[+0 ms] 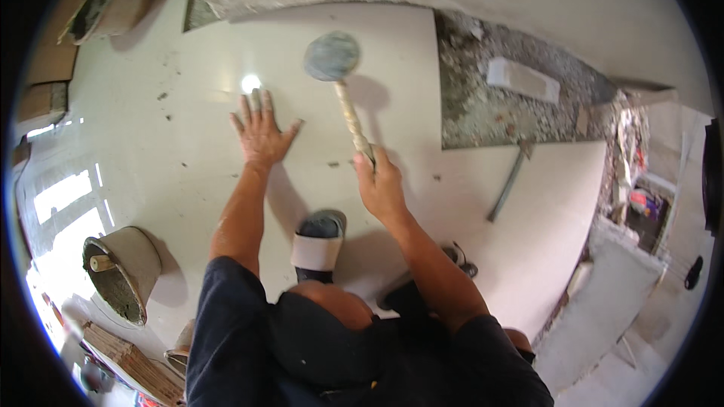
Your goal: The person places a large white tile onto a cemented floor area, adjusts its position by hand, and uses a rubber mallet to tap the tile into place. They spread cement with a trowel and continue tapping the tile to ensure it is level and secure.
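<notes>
My left hand (261, 134) lies flat on a large, glossy cream floor tile (400, 90), its fingers spread and nothing in it. In my right hand (379, 183) is the handle of a mallet (332, 56) with a round grey head and a pale, wrapped-looking shaft. The mallet's head is up and away from me, to the right of my left hand, and it is slightly blurred. Its shadow falls on the tile just right of the head, so it seems held above the surface.
Right of the tile is a strip of rough grey rubble bed (483, 117) with a white block (523, 80) on it. A hammer (508, 181) lies by its near edge. Mortar buckets (139, 260) stand at left and far left. My sandalled foot (317, 245) rests on the tiles.
</notes>
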Motion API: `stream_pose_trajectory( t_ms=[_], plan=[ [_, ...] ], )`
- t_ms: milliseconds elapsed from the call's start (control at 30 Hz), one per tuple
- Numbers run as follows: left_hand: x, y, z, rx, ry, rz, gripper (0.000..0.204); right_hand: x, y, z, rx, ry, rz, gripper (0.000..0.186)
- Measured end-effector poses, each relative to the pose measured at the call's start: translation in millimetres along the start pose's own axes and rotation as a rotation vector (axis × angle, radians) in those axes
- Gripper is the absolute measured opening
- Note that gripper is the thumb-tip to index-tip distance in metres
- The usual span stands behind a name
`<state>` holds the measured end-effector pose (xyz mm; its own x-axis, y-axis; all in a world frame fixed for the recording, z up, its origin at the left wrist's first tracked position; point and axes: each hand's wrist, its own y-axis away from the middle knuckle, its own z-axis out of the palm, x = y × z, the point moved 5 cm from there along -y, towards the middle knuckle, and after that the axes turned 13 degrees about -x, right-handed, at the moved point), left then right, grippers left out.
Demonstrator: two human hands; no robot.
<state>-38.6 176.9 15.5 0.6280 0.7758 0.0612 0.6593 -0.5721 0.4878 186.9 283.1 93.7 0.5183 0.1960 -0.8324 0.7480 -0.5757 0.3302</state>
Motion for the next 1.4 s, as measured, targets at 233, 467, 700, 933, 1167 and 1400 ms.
stream_pose_trajectory(
  t_ms=[233, 467, 700, 933, 1167, 1400],
  plan=[
    [4.2, -21.2, -20.7, -0.124, 0.084, 0.057, 0.114, -4.2, -70.9, 12.0, -0.076, 0.302, 0.163, 0.028],
    [3.1, -21.6, -25.6, -0.181, 0.076, 0.031, 0.113, -40.1, -108.9, 35.1, 0.016, 0.192, -0.181, 0.034],
    [3.0, -22.1, -29.3, -0.183, 0.093, 0.05, 0.112, -45.4, -130.0, 47.1, -0.021, 0.261, -0.127, 0.042],
    [4.5, -18.7, -31.0, -0.225, 0.093, 0.035, 0.112, -41.7, -134.0, 40.9, -0.053, 0.118, -0.092, 0.046],
    [6.5, -24.0, -27.5, -0.217, 0.095, 0.023, 0.113, -19.5, -124.1, 18.0, 0.011, 0.194, -0.056, 0.041],
    [9.8, -22.6, -28.9, -0.221, 0.075, -0.009, 0.114, -9.8, -114.2, -19.2, 0.123, 0.093, -0.005, 0.046]
  ],
)
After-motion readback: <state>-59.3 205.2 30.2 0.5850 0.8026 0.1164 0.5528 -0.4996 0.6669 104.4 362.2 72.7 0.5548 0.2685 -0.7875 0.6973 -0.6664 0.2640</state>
